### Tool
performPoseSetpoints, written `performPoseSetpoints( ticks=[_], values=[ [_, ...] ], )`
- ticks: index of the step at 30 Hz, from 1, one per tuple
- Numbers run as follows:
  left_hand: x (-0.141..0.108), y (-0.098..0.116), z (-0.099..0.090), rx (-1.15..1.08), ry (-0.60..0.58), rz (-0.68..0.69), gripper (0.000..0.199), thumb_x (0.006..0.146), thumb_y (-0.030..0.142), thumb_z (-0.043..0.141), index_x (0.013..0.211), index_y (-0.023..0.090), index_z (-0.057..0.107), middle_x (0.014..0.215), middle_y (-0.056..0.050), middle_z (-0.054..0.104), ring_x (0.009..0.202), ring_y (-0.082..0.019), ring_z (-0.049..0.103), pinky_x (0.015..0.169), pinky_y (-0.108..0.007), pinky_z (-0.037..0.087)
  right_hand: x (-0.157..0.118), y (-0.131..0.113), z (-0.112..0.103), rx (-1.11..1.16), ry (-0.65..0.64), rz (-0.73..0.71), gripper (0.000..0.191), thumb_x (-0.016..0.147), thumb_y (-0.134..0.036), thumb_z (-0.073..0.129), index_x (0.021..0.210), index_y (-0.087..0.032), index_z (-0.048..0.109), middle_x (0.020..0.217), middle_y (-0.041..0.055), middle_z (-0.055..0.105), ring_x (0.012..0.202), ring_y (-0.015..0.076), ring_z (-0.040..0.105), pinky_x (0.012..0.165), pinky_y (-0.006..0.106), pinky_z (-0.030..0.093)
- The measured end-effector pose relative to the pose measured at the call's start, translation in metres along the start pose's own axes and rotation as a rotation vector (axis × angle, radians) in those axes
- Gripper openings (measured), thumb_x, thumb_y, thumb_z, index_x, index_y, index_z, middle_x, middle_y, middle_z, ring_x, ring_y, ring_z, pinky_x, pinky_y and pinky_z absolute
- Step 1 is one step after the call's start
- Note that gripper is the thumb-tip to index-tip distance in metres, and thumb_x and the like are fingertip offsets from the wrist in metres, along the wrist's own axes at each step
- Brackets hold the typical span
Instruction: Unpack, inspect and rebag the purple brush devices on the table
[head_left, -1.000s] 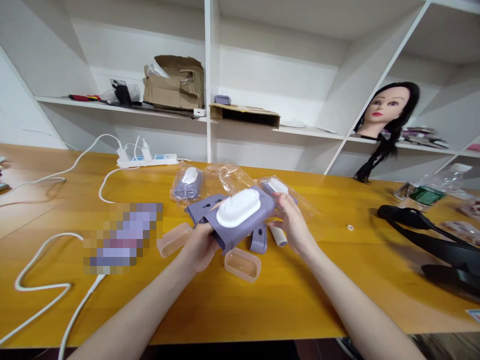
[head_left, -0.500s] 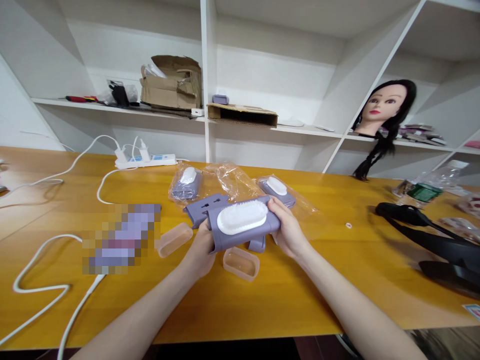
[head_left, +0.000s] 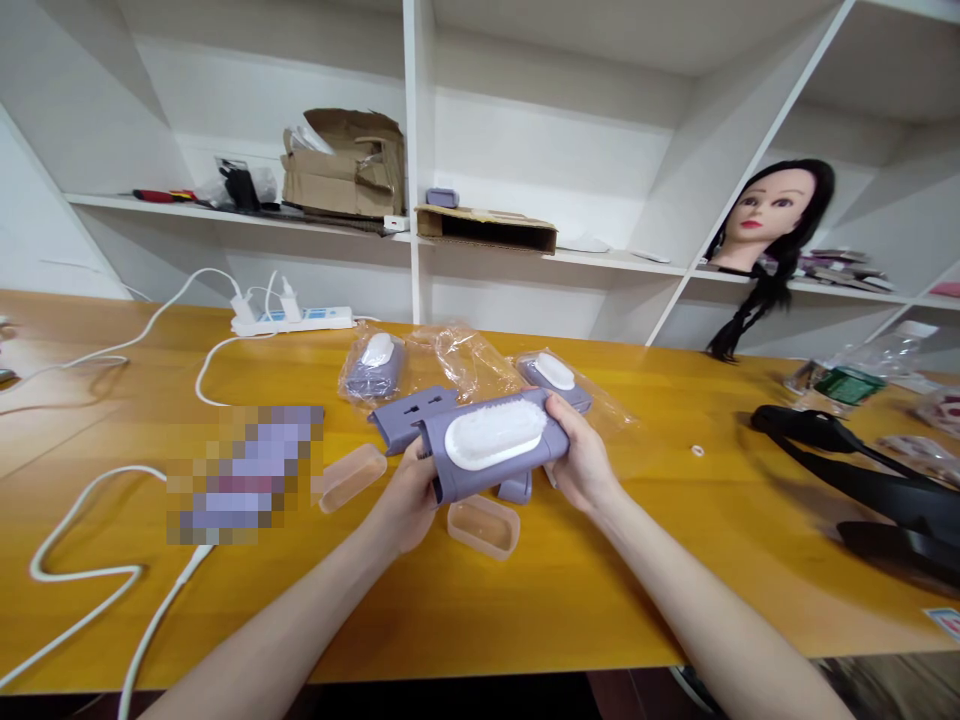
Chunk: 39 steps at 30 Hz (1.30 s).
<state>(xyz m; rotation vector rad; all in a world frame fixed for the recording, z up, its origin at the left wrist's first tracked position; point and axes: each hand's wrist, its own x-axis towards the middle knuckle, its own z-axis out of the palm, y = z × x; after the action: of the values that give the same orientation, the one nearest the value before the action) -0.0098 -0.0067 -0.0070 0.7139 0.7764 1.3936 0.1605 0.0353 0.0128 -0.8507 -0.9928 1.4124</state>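
Both hands hold a purple plastic housing point(head_left: 487, 478) above the table, a white oval piece with a bristly-looking rim point(head_left: 496, 436) on its upper face. My left hand point(head_left: 411, 492) grips the left end, its fingers partly hidden behind it. At the right end, my right hand point(head_left: 583, 455) is closed with the thumb on top. Behind the left end lies a flat purple plate with keyhole slots point(head_left: 415, 412). Two translucent pinkish trays, one on the left point(head_left: 352, 478) and one in front point(head_left: 484, 527), rest on the wood. A small purple part point(head_left: 515, 487) shows beneath the housing.
Two similar purple housings, left point(head_left: 373, 372) and right point(head_left: 555, 378), lie in clear plastic wrap. Further back are a power strip point(head_left: 322, 318) and white shelves. A blurred-out device point(head_left: 251, 475) with a white cable lies left; a black headset-like object point(head_left: 862, 480) sits right.
The housing has shifted slightly to the right and tilted a little in my hands. Dark teeth-like details now show at its left end. Both hands keep their grip.
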Motion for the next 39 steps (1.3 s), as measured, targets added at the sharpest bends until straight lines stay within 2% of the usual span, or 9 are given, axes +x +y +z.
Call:
performPoseSetpoints(
  ticks=[4,8,11,17,21,25,30,36,39],
  values=[
    [0.0021,-0.0046,-0.004,0.001,-0.052,0.076,0.053,0.057,0.014,0.065,0.11,0.019,0.065,0.103,-0.004,0.072,0.108,-0.027,0.06,0.09,-0.035,0.049,-0.0048,0.0007,0.0063,-0.033,0.015,-0.055,0.029,0.07,-0.042,0.068,0.091,-0.023,0.065,0.087,-0.0003,0.065,0.077,0.0172,0.058,0.06,0.024,0.044],
    [0.0008,-0.0043,-0.0075,-0.009,-0.155,0.111,0.054,0.066,0.021,0.066,0.12,0.022,0.06,0.107,-0.004,0.07,0.108,-0.026,0.06,0.092,-0.035,0.048,-0.0087,0.0021,0.0091,-0.037,-0.019,-0.063,0.03,0.073,-0.042,0.065,0.099,-0.028,0.062,0.084,-0.0031,0.06,0.069,0.0145,0.053,0.057,0.023,0.04],
    [-0.0017,-0.002,-0.0068,-0.019,-0.182,0.113,0.057,0.067,0.025,0.067,0.123,0.023,0.057,0.109,-0.005,0.07,0.107,-0.026,0.061,0.091,-0.035,0.049,-0.008,0.0005,0.0073,-0.058,-0.086,-0.037,0.031,0.074,-0.044,0.063,0.102,-0.032,0.059,0.082,-0.0043,0.058,0.065,0.0138,0.052,0.054,0.022,0.038],
    [-0.0028,0.0014,-0.0032,0.031,-0.176,0.142,0.058,0.064,0.02,0.068,0.12,0.021,0.059,0.11,-0.006,0.069,0.106,-0.027,0.061,0.088,-0.033,0.05,-0.003,-0.0071,0.0023,-0.077,-0.197,0.08,0.029,0.073,-0.039,0.065,0.098,-0.029,0.055,0.075,-0.004,0.055,0.053,0.0108,0.046,0.044,0.02,0.033],
    [-0.0016,0.0016,-0.0035,0.07,-0.199,0.136,0.057,0.063,0.016,0.066,0.12,0.02,0.059,0.112,-0.006,0.068,0.107,-0.027,0.061,0.088,-0.035,0.051,-0.0022,-0.0028,0.0024,-0.028,-0.125,0.055,0.02,0.07,-0.029,0.061,0.089,-0.025,0.056,0.074,-0.0041,0.056,0.057,0.0118,0.048,0.048,0.02,0.036],
    [-0.0013,-0.0004,-0.0058,0.047,-0.178,0.108,0.056,0.062,0.015,0.066,0.117,0.02,0.061,0.104,-0.005,0.07,0.103,-0.027,0.062,0.086,-0.036,0.051,-0.0027,0.0018,0.0029,0.005,-0.04,0.028,0.019,0.069,-0.03,0.061,0.086,-0.025,0.058,0.073,-0.0042,0.057,0.06,0.0136,0.05,0.05,0.022,0.037],
    [-0.0021,-0.0018,-0.0068,0.016,-0.118,0.021,0.04,0.063,0.022,0.071,0.102,0.024,0.065,0.096,-0.002,0.072,0.088,-0.024,0.066,0.074,-0.037,0.055,-0.0001,0.0015,0.0017,0.058,0.046,0.026,0.019,0.067,-0.032,0.061,0.085,-0.025,0.058,0.073,-0.0054,0.058,0.062,0.0141,0.051,0.051,0.023,0.037],
    [-0.0023,0.0025,-0.0022,0.087,-0.123,0.053,0.021,0.056,0.022,0.071,0.077,0.02,0.071,0.084,-0.006,0.073,0.098,-0.031,0.063,0.08,-0.041,0.053,-0.0021,0.0027,0.0036,0.022,-0.003,0.011,0.019,0.068,-0.031,0.062,0.086,-0.025,0.057,0.071,-0.0052,0.056,0.059,0.0133,0.049,0.05,0.022,0.035],
    [-0.0014,0.0044,-0.0029,0.074,-0.156,0.064,0.033,0.057,0.02,0.07,0.09,0.022,0.072,0.093,-0.007,0.073,0.105,-0.033,0.06,0.084,-0.042,0.052,-0.0033,0.0029,0.0033,0.012,-0.028,0.008,0.018,0.07,-0.031,0.06,0.087,-0.026,0.057,0.07,-0.0052,0.055,0.059,0.0124,0.047,0.049,0.022,0.034]
  ],
)
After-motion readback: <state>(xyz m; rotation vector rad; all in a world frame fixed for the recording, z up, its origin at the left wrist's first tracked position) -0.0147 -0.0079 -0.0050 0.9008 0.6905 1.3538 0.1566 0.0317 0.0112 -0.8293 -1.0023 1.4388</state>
